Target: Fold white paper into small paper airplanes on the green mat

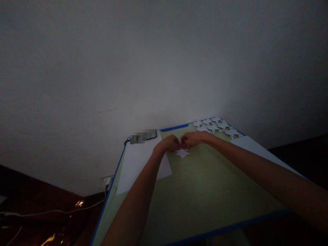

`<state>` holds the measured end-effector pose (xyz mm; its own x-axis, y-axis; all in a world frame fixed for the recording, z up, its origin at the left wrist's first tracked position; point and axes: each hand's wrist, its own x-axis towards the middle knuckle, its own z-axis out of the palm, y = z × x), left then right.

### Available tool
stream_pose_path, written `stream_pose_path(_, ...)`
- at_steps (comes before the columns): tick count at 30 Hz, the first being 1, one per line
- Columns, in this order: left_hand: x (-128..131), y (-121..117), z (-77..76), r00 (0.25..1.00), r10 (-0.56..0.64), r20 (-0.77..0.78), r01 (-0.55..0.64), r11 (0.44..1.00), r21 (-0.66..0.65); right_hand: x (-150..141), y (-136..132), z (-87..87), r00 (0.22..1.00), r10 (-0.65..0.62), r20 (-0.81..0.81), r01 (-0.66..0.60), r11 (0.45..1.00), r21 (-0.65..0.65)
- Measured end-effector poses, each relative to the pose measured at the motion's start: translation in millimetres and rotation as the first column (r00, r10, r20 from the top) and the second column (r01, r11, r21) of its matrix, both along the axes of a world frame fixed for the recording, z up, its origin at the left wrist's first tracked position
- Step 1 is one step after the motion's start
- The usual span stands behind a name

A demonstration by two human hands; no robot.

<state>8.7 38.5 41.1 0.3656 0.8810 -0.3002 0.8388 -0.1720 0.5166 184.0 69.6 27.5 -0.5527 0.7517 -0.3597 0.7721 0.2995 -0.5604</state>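
Both my hands meet over the middle of a green table with a blue edge. My left hand and my right hand are closed, fingertips pinching a small white folded paper piece that lies on the table just under them. The fingers touch the paper's far edge. A large white sheet of paper lies to the left, partly under my left forearm.
A heap of several small white folded paper pieces sits at the far right corner. Another white sheet lies along the right edge. A dark phone rests at the far left corner. White cables run on the floor at left.
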Motion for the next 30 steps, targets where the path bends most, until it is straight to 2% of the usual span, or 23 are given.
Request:
stream_pose_path(7, -9.3, -13.2, -13.4, 0.994, -0.009, 0.107, -0.007, 0.989, 0.148, 7.6, -14.4, -4.0, 0.994, 0.042, -0.101, -0.031, 0.994, 0.107)
stream_pose_path(14, -14.0, -26.2, -13.6, 0.993, -0.026, 0.114, -0.001, 0.972, 0.235, 11.9, -19.3, -11.3, 0.984, 0.041, -0.175, -0.017, 0.990, 0.140)
stream_pose_path(19, -12.5, -31.9, -18.9, 0.997, -0.070, 0.016, 0.060, 0.933, 0.356, 26.6, -38.3, -33.3, 0.908, 0.047, -0.416, 0.045, 0.977, 0.208)
stream_pose_path(23, -7.3, -37.9, -24.1, 0.996, -0.081, -0.049, 0.094, 0.911, 0.403, 29.0, -52.2, -50.4, 0.833, 0.096, -0.546, 0.157, 0.903, 0.399)
stream_pose_path(26, -6.6, -41.6, -24.8, 0.996, -0.070, -0.050, 0.085, 0.898, 0.431, 27.3, -56.6, -52.2, 0.808, 0.183, -0.560, 0.153, 0.852, 0.500)
stream_pose_path(28, -7.8, -42.4, -23.9, 0.996, -0.079, 0.028, 0.060, 0.903, 0.425, 26.8, -57.8, -49.0, 0.801, 0.235, -0.550, 0.143, 0.818, 0.558)
stream_pose_path(30, -9.4, -41.6, -22.6, 0.982, -0.082, 0.171, 0.015, 0.933, 0.360, 27.0, -58.7, -44.5, 0.795, 0.277, -0.539, 0.135, 0.786, 0.603)
